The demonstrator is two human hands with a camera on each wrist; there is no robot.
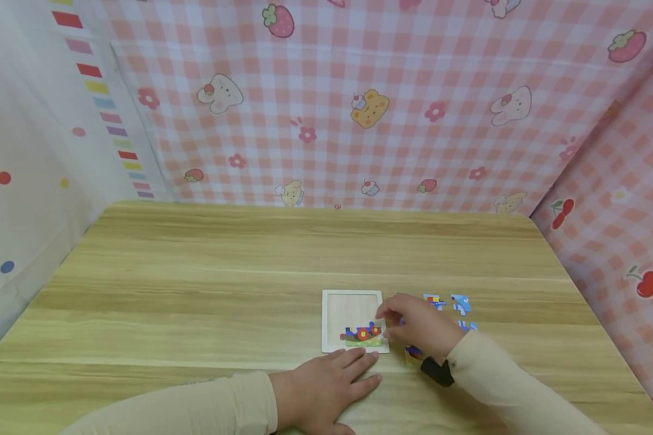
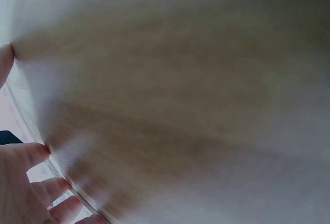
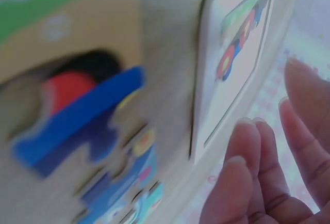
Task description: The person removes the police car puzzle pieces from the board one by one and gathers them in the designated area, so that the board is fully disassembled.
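A white square puzzle tray (image 1: 324, 320) lies on the table. Joined jigsaw pieces (image 1: 363, 334) with red wheels and a green strip fill part of its lower right. My left hand (image 1: 329, 386) rests palm down in front, fingers spread, fingertips at the tray's near edge. My right hand (image 1: 427, 326) hovers over the tray's right edge, thumb and fingers bent but apart; the right wrist view shows nothing between its fingers (image 3: 245, 146). Beneath and beside it lie loose jigsaw pieces, among them a blue one (image 1: 461, 304) and one with a red wheel (image 3: 72, 92).
The wooden table (image 1: 196, 272) meets a pink checked cloth (image 1: 326, 121) at the back. More cloth hangs at both sides. A black band (image 1: 438, 371) sits at my right wrist. Several loose pieces are partly hidden by the right hand.
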